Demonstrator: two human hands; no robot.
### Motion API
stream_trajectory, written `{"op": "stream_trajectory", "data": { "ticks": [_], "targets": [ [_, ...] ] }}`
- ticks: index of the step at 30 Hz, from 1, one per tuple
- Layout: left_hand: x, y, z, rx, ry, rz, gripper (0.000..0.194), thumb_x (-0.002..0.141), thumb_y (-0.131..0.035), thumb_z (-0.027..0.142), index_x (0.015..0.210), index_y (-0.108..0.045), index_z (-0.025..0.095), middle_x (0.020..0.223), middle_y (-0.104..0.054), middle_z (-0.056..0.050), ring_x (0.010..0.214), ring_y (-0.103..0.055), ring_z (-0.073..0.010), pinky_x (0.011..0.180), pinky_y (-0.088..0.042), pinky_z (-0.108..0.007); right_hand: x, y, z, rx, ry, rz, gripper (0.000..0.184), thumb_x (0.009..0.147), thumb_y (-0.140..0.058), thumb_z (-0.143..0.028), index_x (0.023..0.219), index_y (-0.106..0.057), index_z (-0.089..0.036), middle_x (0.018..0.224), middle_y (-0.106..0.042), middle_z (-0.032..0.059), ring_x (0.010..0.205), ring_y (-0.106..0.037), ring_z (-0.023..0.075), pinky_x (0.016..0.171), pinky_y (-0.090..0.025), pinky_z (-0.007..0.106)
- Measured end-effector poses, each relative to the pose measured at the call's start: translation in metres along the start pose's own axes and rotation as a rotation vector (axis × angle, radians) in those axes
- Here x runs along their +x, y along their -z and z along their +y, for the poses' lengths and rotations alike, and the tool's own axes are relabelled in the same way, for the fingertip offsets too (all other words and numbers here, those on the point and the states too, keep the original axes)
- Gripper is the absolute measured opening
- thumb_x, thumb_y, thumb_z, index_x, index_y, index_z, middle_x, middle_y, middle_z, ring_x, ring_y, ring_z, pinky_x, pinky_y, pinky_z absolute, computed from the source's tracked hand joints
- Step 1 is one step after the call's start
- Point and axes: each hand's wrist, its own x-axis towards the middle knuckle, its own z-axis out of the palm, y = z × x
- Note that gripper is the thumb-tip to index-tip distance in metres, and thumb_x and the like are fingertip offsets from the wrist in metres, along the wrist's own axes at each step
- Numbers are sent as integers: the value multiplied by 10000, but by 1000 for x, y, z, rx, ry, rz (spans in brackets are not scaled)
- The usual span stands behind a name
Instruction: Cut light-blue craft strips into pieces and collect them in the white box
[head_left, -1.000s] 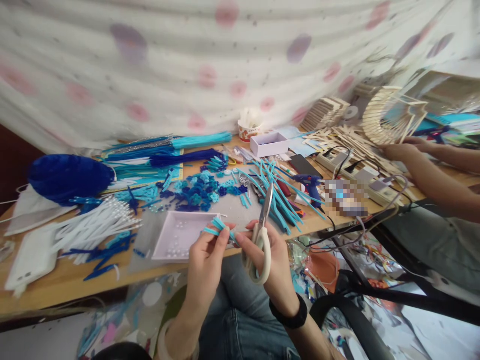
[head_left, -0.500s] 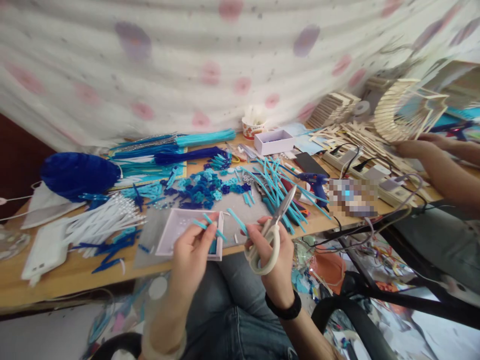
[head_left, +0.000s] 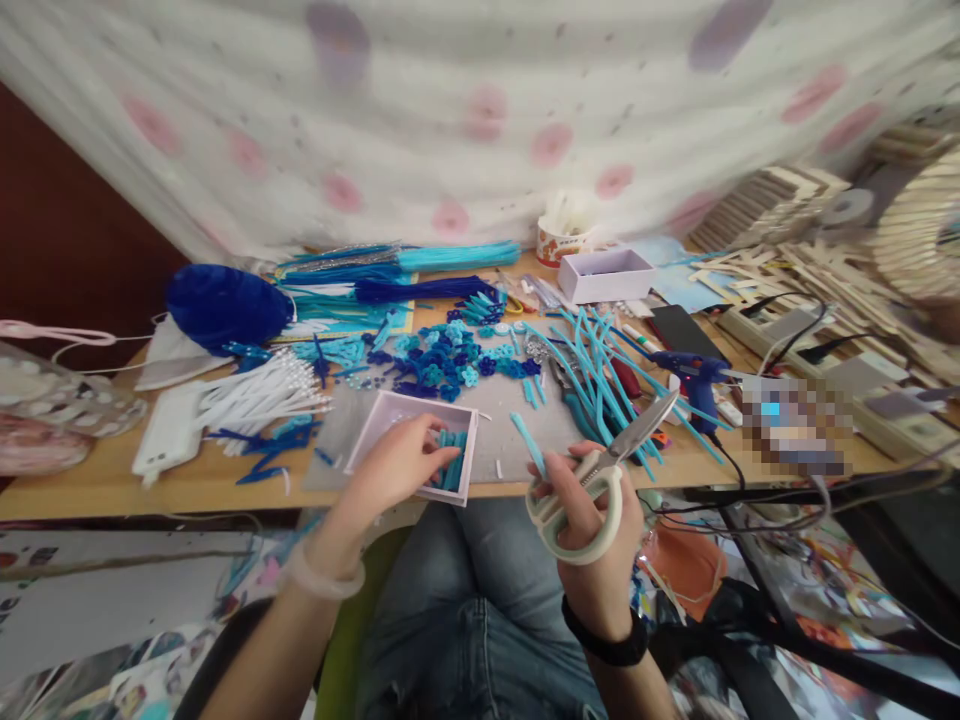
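Note:
My left hand (head_left: pixel 401 460) reaches over a small white box (head_left: pixel 472 470), fingers slightly curled and apart, with nothing visible between them. Right at its fingertips, short teal pipe cleaner pieces (head_left: pixel 451 462) lie inside the box's right end. In my right hand (head_left: pixel 592 510) are scissors (head_left: pixel 637 430) with cream handles, blades pointing up and right. The same hand pinches a light blue pipe cleaner (head_left: pixel 528 440) between thumb and finger. Long light blue pipe cleaners (head_left: pixel 592 370) lie in a loose heap beyond the scissors.
Blue pipe cleaner flowers (head_left: pixel 450 360) are piled mid-table. White stems (head_left: pixel 259 395) and a white power bank (head_left: pixel 166 435) lie left. A blue glue gun (head_left: pixel 694 380), power strips (head_left: pixel 772 330) and wooden sticks (head_left: pixel 817 280) are at right. Another white box (head_left: pixel 607 280) stands behind.
My left hand has moved into the box and no longer holds the cut light blue pieces. My right hand still holds the scissors and pipe cleaner. The view has swung left; the other person's hands left view.

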Motion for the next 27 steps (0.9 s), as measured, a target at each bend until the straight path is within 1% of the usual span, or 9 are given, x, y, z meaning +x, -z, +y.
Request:
{"op": "stream_trajectory", "data": {
  "ticks": [5,11,14,17,19,21,22,23,27],
  "targets": [
    [-3,4,1,-8,-7,34,152,784,-649,363,793,-635,213,711,-750,-47,549,-658,-218,529,-437,-290,2,-2,3,26,9,-21,363,731,-841,-369,951,-590,-226,582,-647,-52,546,-666,180,508,-517,265],
    [-3,7,3,154,-107,145,247,801,-666,377,950,-766,207,922,-778,-92,738,-680,-255,658,-473,-326,0,0,4,16,-7,-67,326,757,-821,-370,950,-586,-253,598,-645,-66,524,-640,165,520,-523,281],
    [-3,5,-2,167,-63,165,253,807,-639,298,1004,-749,182,868,-770,-92,758,-693,-267,666,-483,-330,-1,0,3,24,-28,-43,343,735,-836,-365,943,-593,-242,624,-658,-56,541,-655,162,541,-533,279],
    [-8,6,-2,151,-64,142,203,756,-686,260,935,-739,178,810,-764,-83,751,-701,-270,668,-494,-332,1,-1,1,16,-34,-38,371,713,-848,-371,942,-592,-230,637,-666,-47,530,-641,151,529,-528,269],
    [-15,10,4,114,-95,202,220,791,-673,334,948,-728,189,892,-770,-94,777,-697,-263,695,-500,-338,3,-1,-3,-25,-19,-92,362,718,-843,-364,933,-587,-226,639,-676,-42,512,-621,139,507,-516,258],
    [-24,17,15,0,-148,330,319,885,-559,458,990,-715,200,956,-763,-96,812,-690,-248,722,-506,-337,7,-1,-9,-86,34,-194,331,722,-837,-333,909,-587,-224,658,-703,-29,514,-622,140,501,-511,256],
    [-27,20,21,-83,-157,301,386,911,-505,520,961,-715,200,925,-763,-92,796,-690,-237,697,-511,-322,9,0,-13,-116,77,-253,314,723,-834,-315,898,-590,-224,675,-720,-20,526,-636,148,509,-518,264],
    [-30,23,27,-161,-150,184,458,909,-476,580,921,-721,193,852,-757,-90,723,-681,-222,621,-502,-299,10,1,-17,-144,123,-313,295,728,-829,-296,892,-594,-227,696,-738,-11,548,-658,160,529,-532,276],
    [-27,19,39,-503,120,-522,613,866,-455,685,719,-722,152,662,-734,-111,453,-580,-142,375,-363,-210,15,7,-30,-253,297,-511,227,771,-800,-216,908,-621,-244,780,-782,2,659,-727,191,622,-580,303]
  ]
}}
